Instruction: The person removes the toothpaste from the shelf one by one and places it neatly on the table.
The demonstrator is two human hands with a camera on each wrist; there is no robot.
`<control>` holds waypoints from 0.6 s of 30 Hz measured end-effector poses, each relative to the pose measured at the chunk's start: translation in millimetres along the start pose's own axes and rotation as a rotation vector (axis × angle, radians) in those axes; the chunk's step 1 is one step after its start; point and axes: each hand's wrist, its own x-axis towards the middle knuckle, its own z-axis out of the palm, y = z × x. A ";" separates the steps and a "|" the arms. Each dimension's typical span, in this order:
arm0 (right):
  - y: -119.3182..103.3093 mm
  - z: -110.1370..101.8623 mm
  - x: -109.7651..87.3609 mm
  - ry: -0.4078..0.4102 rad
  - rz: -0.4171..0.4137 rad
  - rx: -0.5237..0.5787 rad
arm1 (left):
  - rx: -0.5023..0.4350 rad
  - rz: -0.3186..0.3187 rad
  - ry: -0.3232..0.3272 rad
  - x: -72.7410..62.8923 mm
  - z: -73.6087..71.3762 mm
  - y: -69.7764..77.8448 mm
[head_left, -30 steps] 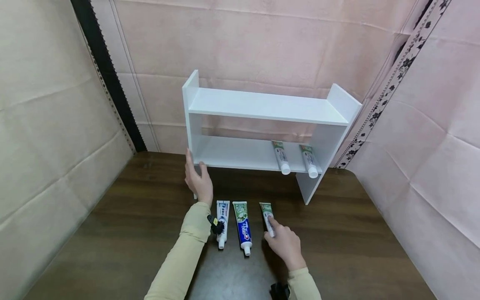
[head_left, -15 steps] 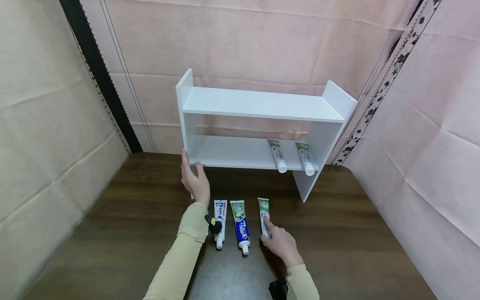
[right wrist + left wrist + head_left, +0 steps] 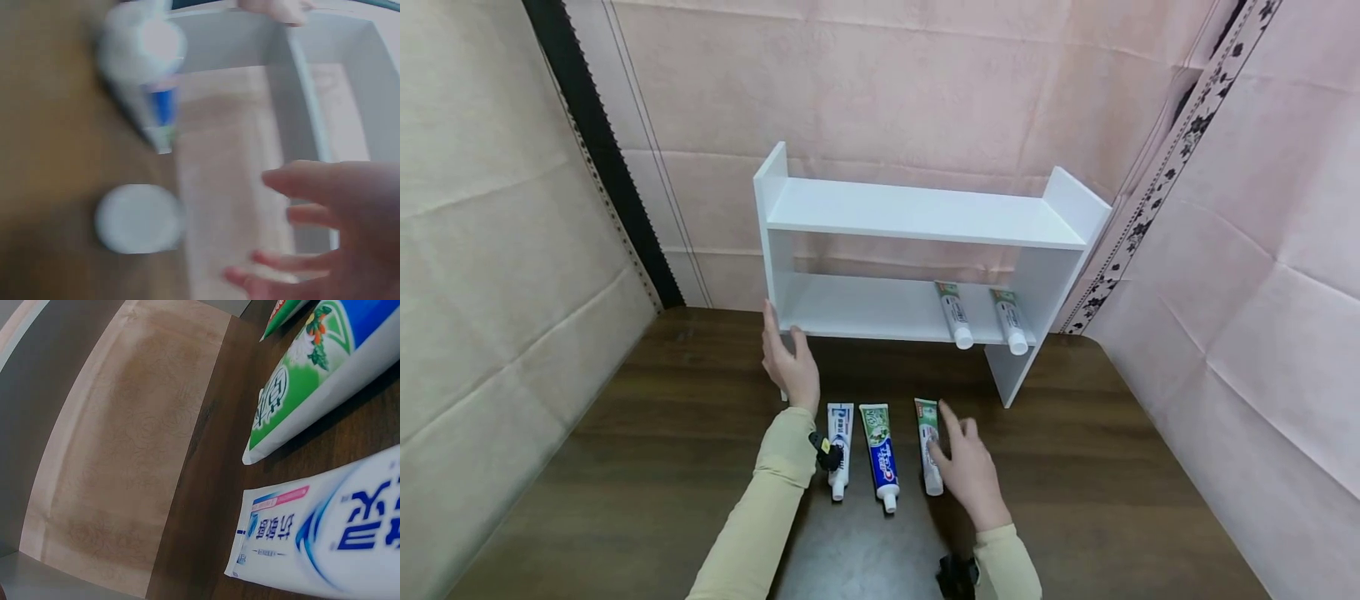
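My left hand [image 3: 792, 367] holds the lower left side panel of a white two-tier shelf [image 3: 925, 212], fingers outside and thumb toward the inside. My right hand [image 3: 972, 471] is spread with nothing in it, just right of a green-and-white toothpaste tube [image 3: 927, 429] lying on the table. In the right wrist view that tube's round white cap [image 3: 140, 219] faces the camera. To its left lie a green-and-blue toothpaste tube [image 3: 882, 450] and a white-and-blue toothpaste tube [image 3: 839, 433], partly covered by the left wrist strap.
Two toothpaste tubes, one [image 3: 955, 315] beside the other [image 3: 1011, 322], lie on the lower tier at its right end, caps over the front edge. The dark wooden table [image 3: 1120, 483] is enclosed by pale cloth walls [image 3: 910, 83] at the back and sides.
My right hand has let go of the green-and-white tube and spread its fingers, moving slightly right. The tube lies a little straighter on the table. My left hand keeps its place on the shelf.
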 end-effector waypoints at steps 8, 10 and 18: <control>-24.3 -48.2 41.7 0.224 -0.013 0.067 | 0.005 0.005 0.007 0.9 0.7 2.2; -24.8 -54.5 55.5 0.234 0.003 0.059 | 0.006 0.009 0.002 1.8 1.2 2.2; -19.4 -51.6 87.7 0.175 0.076 0.018 | 0.012 -0.002 0.000 -0.7 -0.4 2.0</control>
